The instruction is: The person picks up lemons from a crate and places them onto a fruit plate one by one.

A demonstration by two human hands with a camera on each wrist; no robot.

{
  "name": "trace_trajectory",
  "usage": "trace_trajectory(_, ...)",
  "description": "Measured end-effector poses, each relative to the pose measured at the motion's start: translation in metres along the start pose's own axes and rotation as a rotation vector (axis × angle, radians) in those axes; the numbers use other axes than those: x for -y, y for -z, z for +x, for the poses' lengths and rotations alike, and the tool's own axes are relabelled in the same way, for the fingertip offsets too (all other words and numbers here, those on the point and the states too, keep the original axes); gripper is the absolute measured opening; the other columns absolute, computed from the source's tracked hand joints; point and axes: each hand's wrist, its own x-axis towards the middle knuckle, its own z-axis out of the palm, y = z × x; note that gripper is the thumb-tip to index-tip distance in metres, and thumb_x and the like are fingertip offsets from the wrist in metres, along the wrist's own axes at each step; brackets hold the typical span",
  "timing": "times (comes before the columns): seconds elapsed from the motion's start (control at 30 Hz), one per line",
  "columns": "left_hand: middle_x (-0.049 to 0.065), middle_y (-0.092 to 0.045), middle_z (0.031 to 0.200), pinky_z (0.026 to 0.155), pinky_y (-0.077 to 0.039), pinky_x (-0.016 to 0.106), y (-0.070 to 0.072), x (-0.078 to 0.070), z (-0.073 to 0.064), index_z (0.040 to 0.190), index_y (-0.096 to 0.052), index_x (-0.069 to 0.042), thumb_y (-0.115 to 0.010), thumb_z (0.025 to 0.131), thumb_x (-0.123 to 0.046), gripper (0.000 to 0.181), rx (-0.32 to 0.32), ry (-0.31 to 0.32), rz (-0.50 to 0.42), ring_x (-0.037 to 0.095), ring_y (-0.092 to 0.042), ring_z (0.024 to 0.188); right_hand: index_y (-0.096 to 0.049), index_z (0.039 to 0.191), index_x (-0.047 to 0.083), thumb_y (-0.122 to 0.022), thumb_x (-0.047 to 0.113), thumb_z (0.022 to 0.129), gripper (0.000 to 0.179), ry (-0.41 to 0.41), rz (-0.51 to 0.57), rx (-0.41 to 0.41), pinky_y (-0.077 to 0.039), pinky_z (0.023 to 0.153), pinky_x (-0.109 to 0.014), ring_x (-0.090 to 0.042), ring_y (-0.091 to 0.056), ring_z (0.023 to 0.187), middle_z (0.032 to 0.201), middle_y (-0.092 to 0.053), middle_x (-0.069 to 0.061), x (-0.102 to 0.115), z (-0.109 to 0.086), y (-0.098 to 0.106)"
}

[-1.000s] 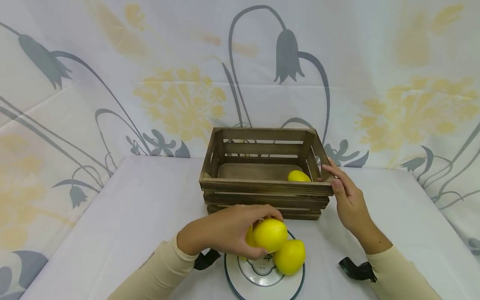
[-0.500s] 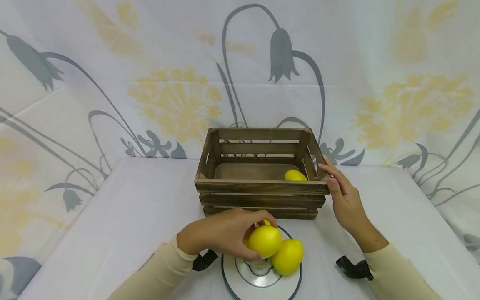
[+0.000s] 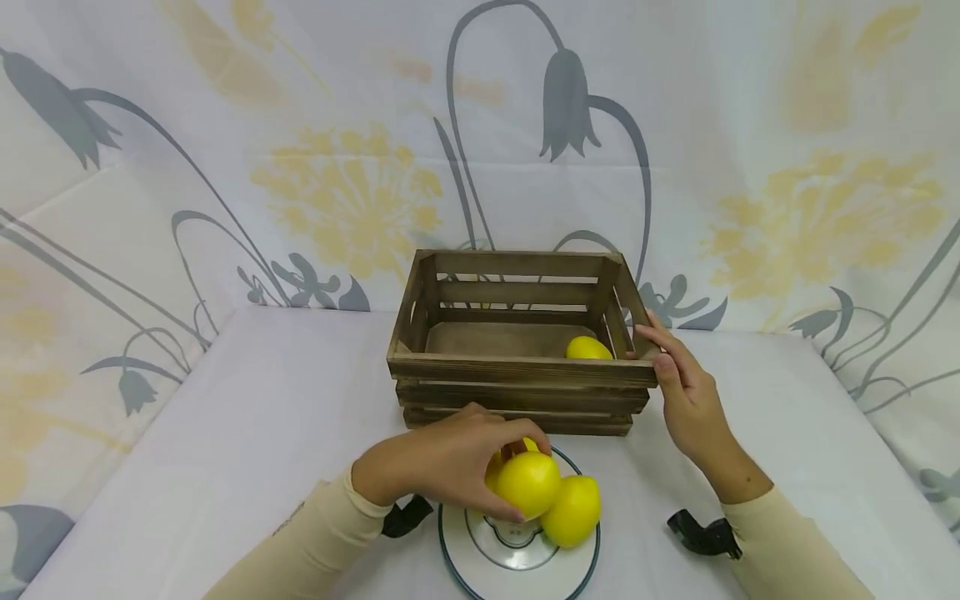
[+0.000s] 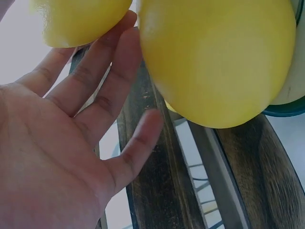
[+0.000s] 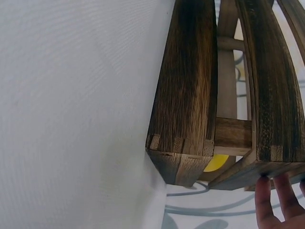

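Note:
My left hand (image 3: pixel 472 458) curls its thumb and fingers around a yellow lemon (image 3: pixel 528 485) close over a round plate (image 3: pixel 468 546) with a blue-green rim. Another lemon (image 3: pixel 572 511) rests on the plate to its right. More yellow shows behind the held lemon, mostly covered by my fingers. In the left wrist view, my left hand's lower fingers spread beside a large lemon (image 4: pixel 217 62), while a second lemon (image 4: pixel 83 21) is at their tips. My right hand (image 3: pixel 690 396) grips the right end of a brown wooden crate (image 3: pixel 517 368), thumb at the front corner.
One lemon (image 3: pixel 588 347) lies inside the crate, at its right end. The slatted crate stands on a white tablecloth (image 3: pixel 300 400), behind the plate. A patterned curtain (image 3: pixel 345 200) hangs at the back. Black bent pieces (image 3: pixel 703 533) sit by each wrist.
The lemon in my left hand has shifted slightly nearer to me over the plate. My right hand keeps its grip on the crate. The head view has moved a little.

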Motion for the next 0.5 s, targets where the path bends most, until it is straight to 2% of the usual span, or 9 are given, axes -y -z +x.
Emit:
trace_trajectory(0.13,-0.016,-0.068,0.113,0.104,-0.037,0.037,0.0000,-0.0001,0.0003,0.129,-0.053,-0.032,-0.085,0.078,-0.045,0.062,-0.007,0.015,0.014,-0.002,-0.059,0.107,-0.050,0.146,0.014,-0.039,0.011,0.108,0.040,-0.012,0.004,-0.005,-0.029,0.109,-0.005,0.004,-0.032,0.145,0.162,-0.035,-0.003,0.0011,0.0024,0.0001)
trace_trajectory(0.37,-0.016,-0.068,0.115,0.104,-0.037,0.037,-0.0023,-0.0005,-0.0009,0.130,-0.053,-0.034,-0.084,0.078,-0.046,0.062,-0.005,0.025,0.029,0.000,-0.059,0.109,-0.051,0.145,0.012,-0.038,0.010,0.108,0.039,0.002,0.002,-0.010,-0.029,0.109,-0.004,0.006,-0.033,0.144,0.161,-0.036,-0.011,0.0006,0.0005,-0.0001)
trace_trajectory(0.5,-0.016,-0.066,0.114,0.103,-0.038,0.036,-0.0020,-0.0024,-0.0025,0.131,-0.051,-0.034,-0.084,0.078,-0.046,0.063,0.024,0.013,0.002,0.001,-0.057,0.109,-0.051,0.145,0.011,-0.039,0.009,0.108,0.039,0.013,0.016,-0.013,-0.030,0.108,-0.005,0.006,-0.035,0.143,0.161,-0.036,-0.011,-0.0003,-0.0002,-0.0013)
